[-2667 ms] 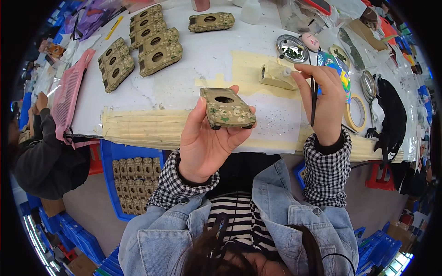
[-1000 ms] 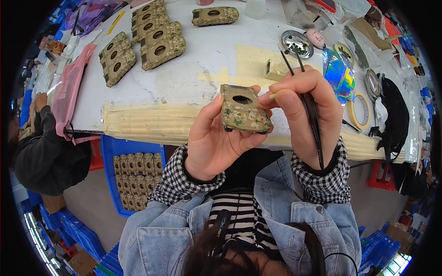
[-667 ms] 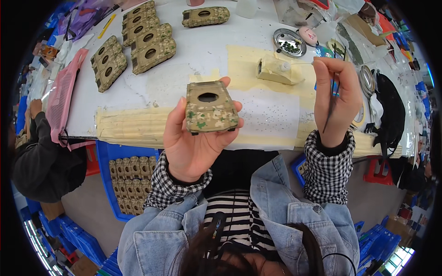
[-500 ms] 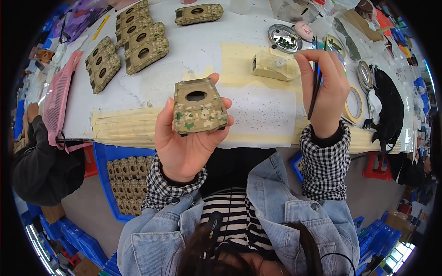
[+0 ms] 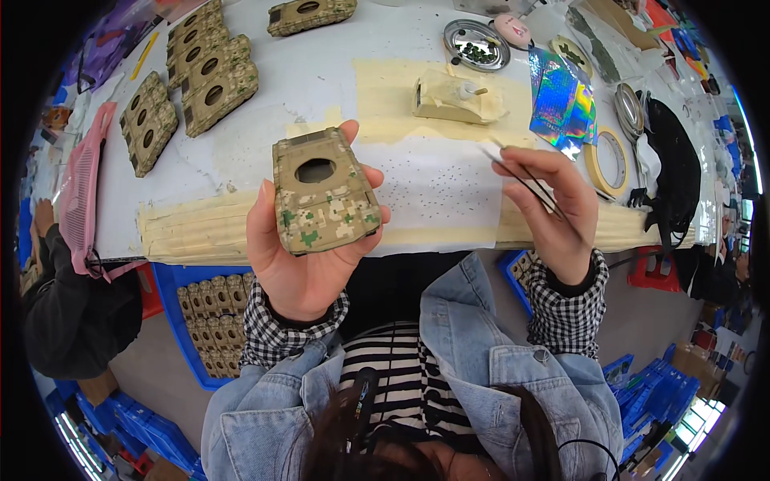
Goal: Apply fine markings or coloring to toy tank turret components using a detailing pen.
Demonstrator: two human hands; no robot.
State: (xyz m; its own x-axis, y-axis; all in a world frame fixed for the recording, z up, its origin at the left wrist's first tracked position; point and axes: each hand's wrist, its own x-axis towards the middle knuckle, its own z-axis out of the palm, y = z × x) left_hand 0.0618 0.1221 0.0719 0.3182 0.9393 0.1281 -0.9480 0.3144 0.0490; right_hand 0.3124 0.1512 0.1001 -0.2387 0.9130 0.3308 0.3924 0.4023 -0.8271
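My left hand [image 5: 298,276] cradles a toy tank hull [image 5: 327,202] in green and tan digital camouflage, with an oval hole in its top facing up. My fingers wrap its sides, and the hull is held above the table's front edge. In my right hand [image 5: 565,240] is a pair of dark tweezers [image 5: 525,181], gripped between thumb and fingers with the tips pointing left. Those tips hover over a white sheet [image 5: 437,188] dotted with small dark specks. Whether anything sits between them is too small to tell.
A tape-covered block [image 5: 453,100] with a small stick stands behind the sheet. Beyond it lies a round metal dish [image 5: 476,46] of dark green bits. More camouflage hulls [image 5: 215,88] sit at back left. A tape roll [image 5: 607,164] lies right; a blue crate [image 5: 172,309] of hulls is below.
My right hand has left the taped block and its thin stick, coming down toward the sheet with the tweezers swung to point left. The hull in my left hand has shifted slightly left.
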